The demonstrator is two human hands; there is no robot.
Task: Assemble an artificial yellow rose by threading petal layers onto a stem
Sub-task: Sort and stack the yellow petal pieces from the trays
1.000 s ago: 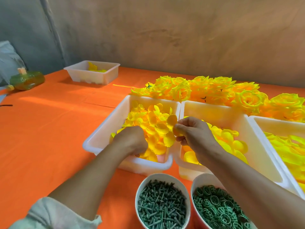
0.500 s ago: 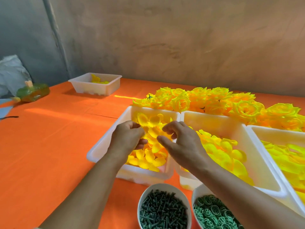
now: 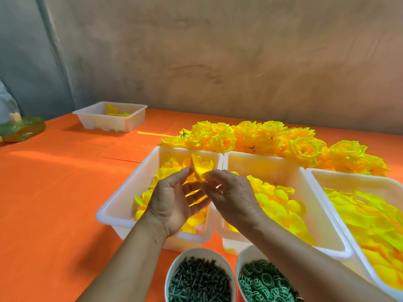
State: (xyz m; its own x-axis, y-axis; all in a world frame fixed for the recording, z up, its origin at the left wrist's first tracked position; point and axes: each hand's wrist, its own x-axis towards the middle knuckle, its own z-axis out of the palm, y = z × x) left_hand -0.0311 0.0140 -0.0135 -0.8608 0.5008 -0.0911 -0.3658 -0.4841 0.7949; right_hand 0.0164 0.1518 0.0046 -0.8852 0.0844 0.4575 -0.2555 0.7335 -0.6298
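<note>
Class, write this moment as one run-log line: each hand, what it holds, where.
left hand holds petal layer | right hand pinches same petal layer | both above left petal tray

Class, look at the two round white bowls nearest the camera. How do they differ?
The left bowl holds straight, dark green pegs; the right bowl holds paler green rings. Nothing covers the left bowl; the right forearm covers part of the right bowl. Both are white, round and side by side on the orange cloth.
</note>
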